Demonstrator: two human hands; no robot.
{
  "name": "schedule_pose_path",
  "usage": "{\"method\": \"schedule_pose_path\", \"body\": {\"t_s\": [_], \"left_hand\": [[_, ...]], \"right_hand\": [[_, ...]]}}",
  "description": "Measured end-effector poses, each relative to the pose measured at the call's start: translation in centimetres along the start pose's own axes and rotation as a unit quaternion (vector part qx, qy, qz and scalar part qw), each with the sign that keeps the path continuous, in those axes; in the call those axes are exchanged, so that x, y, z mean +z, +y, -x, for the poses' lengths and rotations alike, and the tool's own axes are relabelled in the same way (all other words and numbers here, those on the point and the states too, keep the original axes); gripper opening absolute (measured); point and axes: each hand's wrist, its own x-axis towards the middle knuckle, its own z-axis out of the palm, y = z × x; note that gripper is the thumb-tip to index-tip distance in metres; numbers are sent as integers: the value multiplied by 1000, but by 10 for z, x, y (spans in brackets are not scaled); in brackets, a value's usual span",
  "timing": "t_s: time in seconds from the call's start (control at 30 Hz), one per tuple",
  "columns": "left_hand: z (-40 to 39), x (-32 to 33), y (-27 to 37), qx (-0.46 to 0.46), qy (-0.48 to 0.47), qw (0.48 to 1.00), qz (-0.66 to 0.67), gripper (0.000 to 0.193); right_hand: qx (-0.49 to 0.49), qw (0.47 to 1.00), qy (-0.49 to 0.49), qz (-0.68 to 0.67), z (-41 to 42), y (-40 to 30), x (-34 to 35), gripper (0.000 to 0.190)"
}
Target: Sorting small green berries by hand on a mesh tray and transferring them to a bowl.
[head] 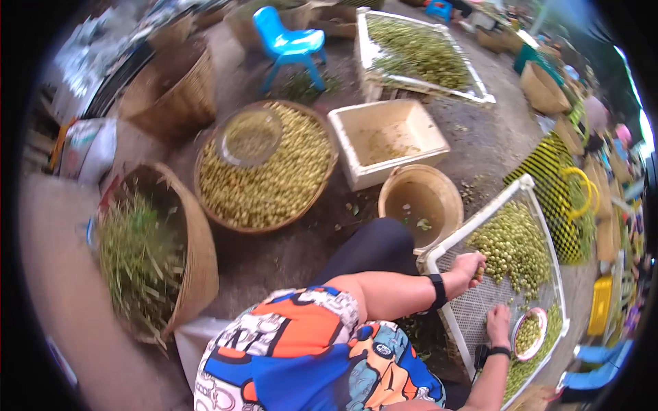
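My left hand [467,272] is curled round some small green-yellow round fruits at the edge of a pile of fruits [514,246], over a white-framed mesh tray [491,205]. Lower on the same mesh rests my right hand [497,321], its fingers bent down towards the netting; what is under them is hidden. Just right of that hand, a white bowl with a pink rim [544,329] holds more of the fruits. Greener pieces lie below and beside the bowl.
Left of the tray stand a bucket of murky water [384,205], a foam box [354,174] and a wide basket of fruits [329,169]. A woven basket [203,272] holds stems. Further off are a blue chair [295,42], another mesh tray [362,46] and a black-yellow woven bag [540,174].
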Motion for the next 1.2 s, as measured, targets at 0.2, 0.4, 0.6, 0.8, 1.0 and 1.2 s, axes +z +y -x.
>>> {"method": "schedule_pose_path", "body": {"t_s": [0.2,0.4,0.6,0.8,1.0,1.2], "left_hand": [[1,6,-18,-1,-6,999,-46,20],[12,-19,-15,212,-187,943,-178,22],[27,-7,-46,379,-234,830,-335,11],[80,12,-83,538,-331,624,-461,4],[79,6,-81,562,-309,601,-477,10],[69,6,-79,549,-318,611,-473,20]], "right_hand": [[97,995,20,7,73,11,-5,30],[132,773,99,-613,49,-142,2,26],[68,230,30,-970,13,-188,9,25],[19,237,76,-968,62,-152,0,24],[32,188,70,-979,65,-165,-1,23],[41,128,48,-990,61,-155,26,20]]}}
